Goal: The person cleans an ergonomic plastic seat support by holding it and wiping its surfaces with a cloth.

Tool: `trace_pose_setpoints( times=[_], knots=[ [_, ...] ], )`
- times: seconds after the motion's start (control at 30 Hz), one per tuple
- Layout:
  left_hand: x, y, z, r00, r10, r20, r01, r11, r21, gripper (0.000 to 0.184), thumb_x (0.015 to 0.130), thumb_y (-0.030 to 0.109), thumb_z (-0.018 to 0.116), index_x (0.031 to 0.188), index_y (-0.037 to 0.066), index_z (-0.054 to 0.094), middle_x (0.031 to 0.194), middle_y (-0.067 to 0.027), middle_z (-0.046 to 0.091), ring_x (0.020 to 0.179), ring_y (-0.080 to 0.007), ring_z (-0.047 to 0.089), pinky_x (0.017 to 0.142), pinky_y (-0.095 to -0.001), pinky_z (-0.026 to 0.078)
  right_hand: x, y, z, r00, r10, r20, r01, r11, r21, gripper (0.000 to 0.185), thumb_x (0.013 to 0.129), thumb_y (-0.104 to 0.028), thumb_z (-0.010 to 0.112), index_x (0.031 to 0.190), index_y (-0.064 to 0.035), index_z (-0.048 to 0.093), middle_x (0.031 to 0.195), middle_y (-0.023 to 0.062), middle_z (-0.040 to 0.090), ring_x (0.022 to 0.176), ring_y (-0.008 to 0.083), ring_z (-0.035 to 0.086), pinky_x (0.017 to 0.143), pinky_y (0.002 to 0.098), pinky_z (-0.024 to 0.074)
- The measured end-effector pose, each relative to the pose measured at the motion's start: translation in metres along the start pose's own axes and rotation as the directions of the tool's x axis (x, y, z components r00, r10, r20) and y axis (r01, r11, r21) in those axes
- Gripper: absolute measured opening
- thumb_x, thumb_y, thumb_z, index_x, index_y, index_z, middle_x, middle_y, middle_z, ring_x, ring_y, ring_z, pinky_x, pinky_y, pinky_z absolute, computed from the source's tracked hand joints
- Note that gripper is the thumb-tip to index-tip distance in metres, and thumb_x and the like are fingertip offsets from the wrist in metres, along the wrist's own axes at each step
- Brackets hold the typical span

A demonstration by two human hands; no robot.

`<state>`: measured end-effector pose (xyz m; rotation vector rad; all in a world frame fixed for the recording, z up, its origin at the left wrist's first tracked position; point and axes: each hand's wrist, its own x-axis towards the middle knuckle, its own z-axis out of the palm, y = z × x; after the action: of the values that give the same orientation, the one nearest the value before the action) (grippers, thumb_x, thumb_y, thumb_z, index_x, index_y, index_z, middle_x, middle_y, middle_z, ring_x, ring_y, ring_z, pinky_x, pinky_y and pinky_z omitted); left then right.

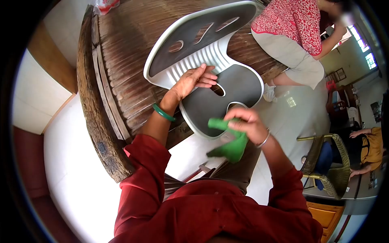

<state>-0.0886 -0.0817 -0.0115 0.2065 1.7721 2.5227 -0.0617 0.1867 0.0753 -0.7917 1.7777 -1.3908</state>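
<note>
A posture seat (239, 83) with a white shell and dark grey pads rests on brown slats, its backrest with cut-out holes leaning away from me. My left hand (196, 79), a green bangle at its wrist, is over the seat where the ribbed back meets the base. Its fingers are stretched out and hold nothing; whether they touch the seat I cannot tell. Pinched in my right hand (249, 123) is a green cloth (234, 148), hanging down at the seat's near edge and slightly blurred. That wrist wears a pale bracelet.
The slatted wooden platform (121, 65) has a rough log edge (95, 97) on the left. A person in a red patterned top (287, 20) sits at its right end. Further right are a woven armchair (334, 170) and another person in yellow (372, 143). A plastic bag (106, 5) lies at the top left.
</note>
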Motion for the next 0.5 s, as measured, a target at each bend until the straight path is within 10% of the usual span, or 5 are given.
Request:
trace_pose_setpoints(
  times=[0.1, 0.3, 0.5],
  knots=[
    [-0.001, -0.004, 0.001, 1.000, 0.013, 0.001, -0.013, 1.000, 0.005, 0.076, 0.103, 0.059, 0.032, 0.142, -0.004, 0.046, 0.121, -0.0183, 0.065, 0.110, -0.0253, 0.065, 0.101, -0.0362, 0.051, 0.022, -0.035, -0.015, 0.981, 0.000, -0.194, 0.076, 0.920, 0.384, 0.020, 0.091, -0.008, 0.064, 0.109, -0.0009, 0.065, 0.096, 0.0039, 0.066, 0.091, 0.0099, 0.060, 0.083, 0.0264, 0.0484],
    [-0.001, -0.001, 0.001, 1.000, 0.027, -0.015, -0.028, 0.998, -0.063, 0.079, 0.102, 0.063, 0.032, 0.140, -0.004, 0.049, 0.119, -0.0156, 0.067, 0.111, -0.0226, 0.064, 0.101, -0.0332, 0.048, 0.073, -0.081, -0.008, 0.876, -0.213, -0.432, 0.431, 0.746, 0.507, 0.024, 0.096, -0.009, 0.057, 0.117, 0.0017, 0.062, 0.108, 0.0058, 0.066, 0.099, 0.0134, 0.061, 0.092, 0.0292, 0.0471],
    [-0.005, -0.009, 0.001, 0.993, 0.103, 0.062, -0.092, 0.982, -0.166, 0.076, 0.101, 0.063, 0.036, 0.141, -0.001, 0.050, 0.125, -0.0122, 0.064, 0.113, -0.0201, 0.061, 0.101, -0.0328, 0.047, 0.085, -0.017, 0.019, 0.764, -0.399, -0.506, 0.475, 0.880, 0.024, 0.018, 0.095, -0.010, 0.061, 0.109, -0.0007, 0.068, 0.104, 0.0048, 0.067, 0.095, 0.0145, 0.064, 0.084, 0.0322, 0.0521]
  ],
)
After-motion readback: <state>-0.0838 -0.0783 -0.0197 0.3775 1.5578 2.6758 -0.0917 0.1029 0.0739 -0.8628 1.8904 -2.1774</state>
